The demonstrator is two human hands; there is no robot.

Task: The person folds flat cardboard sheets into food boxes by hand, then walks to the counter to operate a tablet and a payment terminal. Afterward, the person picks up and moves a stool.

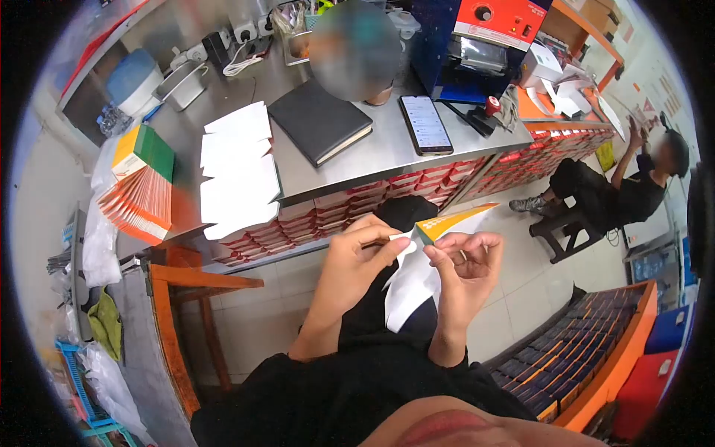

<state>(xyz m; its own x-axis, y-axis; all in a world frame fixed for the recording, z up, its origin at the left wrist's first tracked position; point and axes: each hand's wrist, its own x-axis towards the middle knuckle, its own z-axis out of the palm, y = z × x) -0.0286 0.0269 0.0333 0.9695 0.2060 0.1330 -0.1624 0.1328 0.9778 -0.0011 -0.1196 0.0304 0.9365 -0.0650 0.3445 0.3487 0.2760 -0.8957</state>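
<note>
My left hand (357, 261) pinches a white flap of a thin folding carton (408, 287) between thumb and fingers. On the other side, my right hand (468, 272) grips the same carton near its green and yellow-orange printed corner. The carton is partly unfolded, its white inside hanging down over my lap. Several white carton blanks (237, 175) lie overlapping on the metal table. At the table's left end stands a fanned stack of green and orange folded cartons (141, 190).
On the metal table (328, 175) lie a black notebook (319, 123) and a phone (425, 125), beside a blue and red machine (477, 52). An orange-framed rack (588, 350) holds dark boxes at right. A seated person (625, 179) is at far right.
</note>
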